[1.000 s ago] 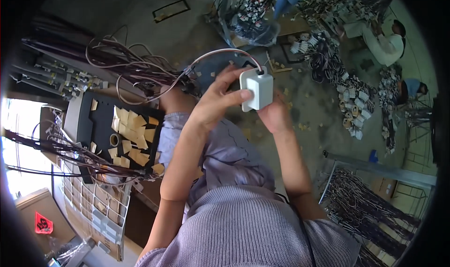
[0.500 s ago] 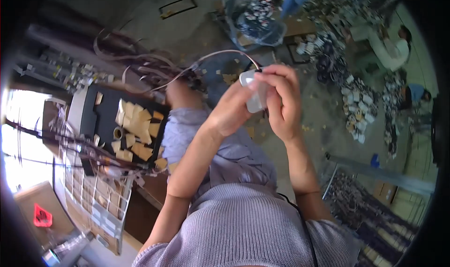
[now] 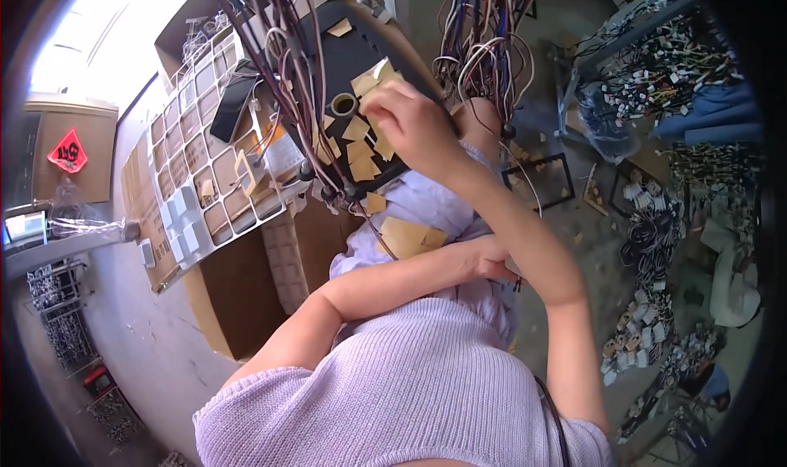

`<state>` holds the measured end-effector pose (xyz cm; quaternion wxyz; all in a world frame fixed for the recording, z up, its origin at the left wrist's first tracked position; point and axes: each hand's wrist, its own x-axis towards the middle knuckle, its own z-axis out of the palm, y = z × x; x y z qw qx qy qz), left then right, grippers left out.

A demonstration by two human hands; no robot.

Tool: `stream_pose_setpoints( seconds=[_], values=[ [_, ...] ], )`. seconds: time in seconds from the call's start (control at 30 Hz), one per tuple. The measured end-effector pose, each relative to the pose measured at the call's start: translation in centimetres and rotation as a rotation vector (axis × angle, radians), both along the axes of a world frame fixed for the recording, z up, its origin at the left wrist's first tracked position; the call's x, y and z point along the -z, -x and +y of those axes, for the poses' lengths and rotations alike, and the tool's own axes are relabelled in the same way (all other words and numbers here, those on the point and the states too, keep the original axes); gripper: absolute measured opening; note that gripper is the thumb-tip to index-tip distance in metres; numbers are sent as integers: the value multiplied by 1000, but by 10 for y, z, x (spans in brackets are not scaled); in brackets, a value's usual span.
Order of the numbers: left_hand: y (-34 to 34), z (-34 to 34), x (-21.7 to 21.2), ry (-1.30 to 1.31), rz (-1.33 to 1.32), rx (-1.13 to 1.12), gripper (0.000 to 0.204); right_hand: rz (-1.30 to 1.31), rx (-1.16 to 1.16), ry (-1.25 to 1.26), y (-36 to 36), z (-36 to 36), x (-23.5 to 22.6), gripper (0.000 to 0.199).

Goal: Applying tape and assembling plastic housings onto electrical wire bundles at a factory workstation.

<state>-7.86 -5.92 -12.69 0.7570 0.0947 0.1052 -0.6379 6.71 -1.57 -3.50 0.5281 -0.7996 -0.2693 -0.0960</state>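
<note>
My right hand (image 3: 414, 127) reaches over a black tabletop (image 3: 340, 70) with its fingers bent. The fingertips are at tan paper pieces (image 3: 373, 78); whether they pinch one is hidden. More tan pieces (image 3: 361, 160) lie beside a tan roll (image 3: 343, 104). My left forearm crosses in front of my body, and my left hand (image 3: 494, 262) is curled beneath my right forearm, which covers part of it. A small dark end shows past its fingers; the rest of what it holds is hidden. A larger tan piece (image 3: 410, 238) rests on my lap.
Bundles of cables (image 3: 299, 98) hang left of my right hand, and more cables (image 3: 484, 65) hang beyond it. A white wire rack (image 3: 197, 115) leans over cardboard at the left, near an open carton (image 3: 238, 295). Piles of connectors (image 3: 648, 328) lie on the floor at right.
My view has turned left. My hands, earlier together on a translucent white case with a cable, are now apart: the right at the tabletop, the left low under the right forearm. The case is out of sight.
</note>
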Motion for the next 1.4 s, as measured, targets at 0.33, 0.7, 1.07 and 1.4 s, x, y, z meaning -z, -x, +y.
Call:
stream_pose_setpoints(
  seconds=[0.33, 0.7, 1.07, 1.4],
  values=[
    [-38, 44, 0, -79, -392, -50, 60, 19, -57, -340, -16, 61, 61, 17],
    [-53, 56, -64, 9, -319, -279, 78, 338, 643, -604, 169, -163, -45, 48],
    [-35, 54, -116, -38, -775, -126, 66, 535, 535, -554, 208, -167, -39, 47],
    [-31, 58, -127, -158, -553, -188, 101, 493, 411, -684, 197, -162, -27, 49]
  ],
)
